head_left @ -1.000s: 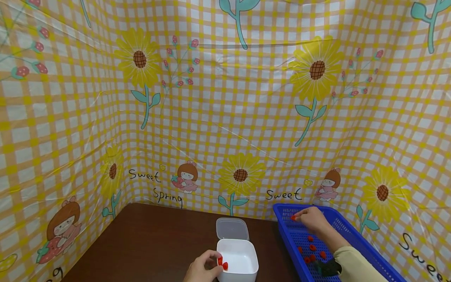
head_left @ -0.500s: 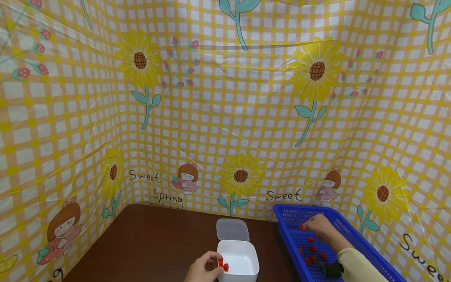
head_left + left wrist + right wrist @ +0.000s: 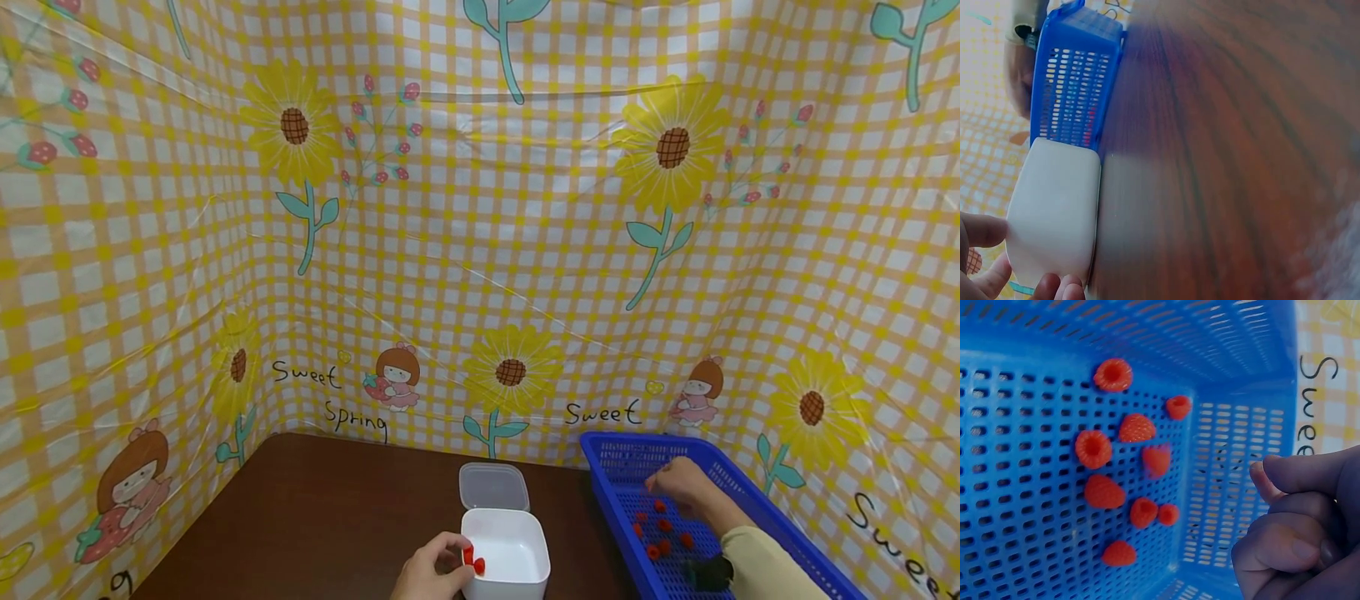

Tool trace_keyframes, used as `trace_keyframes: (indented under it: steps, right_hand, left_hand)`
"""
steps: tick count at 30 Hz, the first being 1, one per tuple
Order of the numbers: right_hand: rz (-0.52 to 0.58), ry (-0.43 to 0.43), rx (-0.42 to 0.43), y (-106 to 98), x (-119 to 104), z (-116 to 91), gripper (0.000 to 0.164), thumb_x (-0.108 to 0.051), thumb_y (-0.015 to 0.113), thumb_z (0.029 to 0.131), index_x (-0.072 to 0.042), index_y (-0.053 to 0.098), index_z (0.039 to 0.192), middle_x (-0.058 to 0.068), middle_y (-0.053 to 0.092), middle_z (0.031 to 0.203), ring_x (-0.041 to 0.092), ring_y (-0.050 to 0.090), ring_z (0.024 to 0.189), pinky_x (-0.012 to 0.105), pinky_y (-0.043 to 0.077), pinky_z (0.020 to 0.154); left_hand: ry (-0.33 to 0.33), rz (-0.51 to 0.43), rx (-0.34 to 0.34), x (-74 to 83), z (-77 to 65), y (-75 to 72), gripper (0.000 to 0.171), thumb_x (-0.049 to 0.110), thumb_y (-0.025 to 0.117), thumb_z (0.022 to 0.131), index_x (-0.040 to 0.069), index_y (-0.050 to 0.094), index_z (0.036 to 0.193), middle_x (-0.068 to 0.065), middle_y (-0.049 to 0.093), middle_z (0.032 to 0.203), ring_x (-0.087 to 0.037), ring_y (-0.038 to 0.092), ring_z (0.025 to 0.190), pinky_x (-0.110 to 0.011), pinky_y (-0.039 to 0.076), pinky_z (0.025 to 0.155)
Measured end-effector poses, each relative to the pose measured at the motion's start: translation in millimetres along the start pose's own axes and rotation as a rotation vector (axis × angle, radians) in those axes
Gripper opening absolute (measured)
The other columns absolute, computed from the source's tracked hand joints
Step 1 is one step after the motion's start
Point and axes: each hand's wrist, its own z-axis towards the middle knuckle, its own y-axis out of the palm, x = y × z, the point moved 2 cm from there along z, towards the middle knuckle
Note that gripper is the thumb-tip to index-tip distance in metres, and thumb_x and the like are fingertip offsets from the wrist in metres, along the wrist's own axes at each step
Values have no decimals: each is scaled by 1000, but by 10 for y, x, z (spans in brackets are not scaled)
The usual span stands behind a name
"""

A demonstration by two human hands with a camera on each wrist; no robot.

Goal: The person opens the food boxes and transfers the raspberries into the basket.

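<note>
While working through raspberries point(image 3: 1104, 491), probably at the release step

Scattered across the floor of the blue basket point(image 3: 1022, 344) (one blurred, perhaps mid-fall). Poised above with the right hand point(image 3: 1300, 528), with narrow-set thumb and forefinger showing nothing between. Farther off, gripping the rim of the white container point(image 3: 510, 591) with the left hand point(image 3: 431, 571), beside red pieces point(image 3: 479, 567), backed by a translucent lid point(image 3: 493, 487). Next, seemingly calling for a reach to those red pieces.

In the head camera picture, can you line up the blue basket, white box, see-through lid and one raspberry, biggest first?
Blue basket
White box
See-through lid
Raspberry
The lid is farther off than the box, so nearness may fool us.
</note>
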Motion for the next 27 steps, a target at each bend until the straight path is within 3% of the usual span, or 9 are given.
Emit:
trace_keyframes:
  steps: [8,17,19,22,24,27]
  right_hand:
    - [-5,-79,-29,33,-202,-59,26,-3,56,95,12,69,113,26,70,105,9,35,48,27,34,46]
    - [56,-166,-53,165,-548,-188,29,-9,59,97,9,69,117,22,72,112,8,26,38,25,30,41]
    - [71,-173,-59,216,-636,-208,30,-11,61,96,7,69,118,14,74,88,7,24,39,24,28,40]
    - [104,-167,-70,316,-762,-247,29,-13,63,96,5,71,117,-4,51,58,7,21,41,24,25,41]
    - [132,-153,-79,393,-839,-270,26,-13,64,96,4,72,113,-7,35,53,6,19,42,23,24,42]
    - [170,-149,-99,507,-928,-302,24,-13,66,94,5,73,110,-7,38,57,6,18,44,23,24,43]
  left_hand:
    - [-3,-3,3,9,-5,-4,23,16,75,84,15,67,106,-1,62,88,-17,59,70,-37,50,66]
    - [8,9,8,-8,2,-6,24,18,75,84,15,67,106,-1,63,88,-16,59,71,-37,48,67]
    - [8,7,9,-4,0,-8,24,17,75,84,15,67,106,-1,63,88,-16,59,71,-37,48,67]
    - [0,3,9,0,0,-8,23,17,75,84,15,67,106,-1,62,88,-16,59,71,-37,49,67]
    - [0,0,8,2,1,-5,23,16,75,84,14,67,106,-1,62,88,-16,60,71,-37,50,67]
    - [0,-3,5,3,4,1,23,15,74,84,13,67,106,-1,61,87,-17,60,70,-37,51,67]
